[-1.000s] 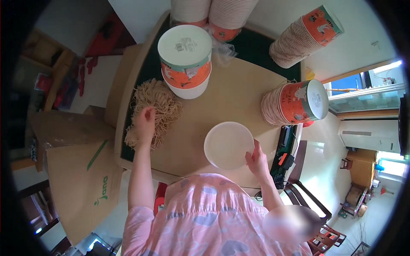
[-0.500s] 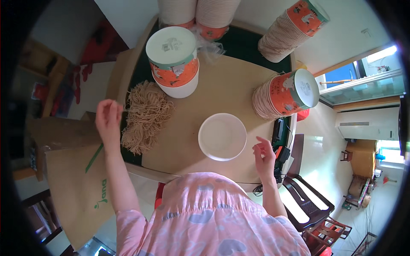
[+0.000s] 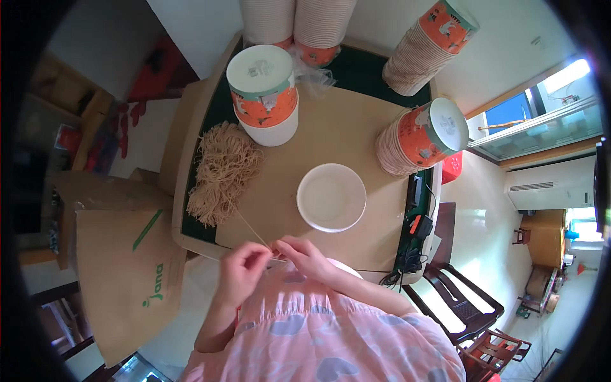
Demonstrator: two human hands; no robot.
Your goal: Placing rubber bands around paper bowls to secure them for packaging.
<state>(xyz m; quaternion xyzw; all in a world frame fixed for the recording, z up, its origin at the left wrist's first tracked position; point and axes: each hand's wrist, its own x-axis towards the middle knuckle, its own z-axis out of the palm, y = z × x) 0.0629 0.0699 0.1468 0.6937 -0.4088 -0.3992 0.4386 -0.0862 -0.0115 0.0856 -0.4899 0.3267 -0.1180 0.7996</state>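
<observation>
My left hand (image 3: 244, 268) and my right hand (image 3: 304, 256) are close together at the table's front edge, fingers pinched. A thin beige string (image 3: 253, 230) runs between them and the pile of string, and both hands appear to hold its end. That tangled string pile (image 3: 224, 172) lies at the left of the table. In the middle stands an open white paper tub (image 3: 331, 197), its inside facing up. Behind the pile, an upside-down orange, green and white tub (image 3: 263, 95) sits over another white one.
At the right lies a stack of printed tubs (image 3: 423, 137) with string around it. A taller stack (image 3: 429, 48) and wrapped stacks (image 3: 324, 28) stand at the back. Black devices with cables (image 3: 417, 226) line the right edge. A cardboard box (image 3: 127, 267) stands left of the table.
My left hand has come from beside the string pile rightward to the front edge. My right hand has moved left to meet it. A string now stretches from the pile to them.
</observation>
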